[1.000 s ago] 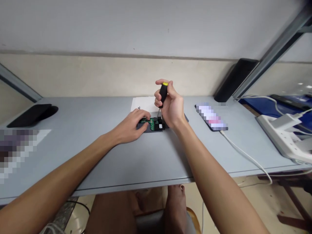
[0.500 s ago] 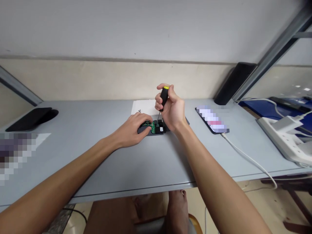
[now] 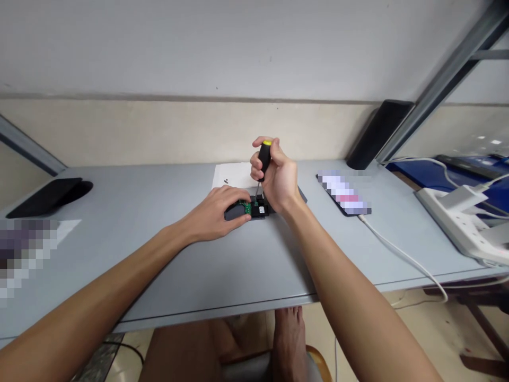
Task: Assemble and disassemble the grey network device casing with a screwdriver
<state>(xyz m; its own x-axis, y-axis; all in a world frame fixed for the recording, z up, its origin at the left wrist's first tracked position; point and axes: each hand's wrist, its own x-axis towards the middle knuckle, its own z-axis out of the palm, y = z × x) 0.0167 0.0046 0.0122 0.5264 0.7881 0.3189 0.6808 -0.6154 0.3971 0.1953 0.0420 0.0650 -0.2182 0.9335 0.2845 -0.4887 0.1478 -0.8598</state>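
Note:
A small opened black device with a green circuit board (image 3: 248, 208) lies on the grey desk (image 3: 167, 281). My left hand (image 3: 217, 212) is closed on its left part, thumb at the near edge and fingers at the far edge. In my right hand (image 3: 280, 178) is a screwdriver (image 3: 264, 159) with a black handle and yellow end, held upright and slightly tilted. Its thin shaft points down, with the tip at the board. Behind the device, small dark pieces, probably screws (image 3: 226, 181), lie on white paper (image 3: 234, 173).
To the right lies a phone (image 3: 344, 193) with a white cable, and beyond it a white power strip (image 3: 457, 223). A black cylinder-like object (image 3: 377, 135) leans at the back right. A black flat item (image 3: 47, 196) lies far left.
My left thumb and fingers have spread further apart around the device, showing more of its dark left part. The screwdriver stays in my right hand at the board. The view has shifted slightly.

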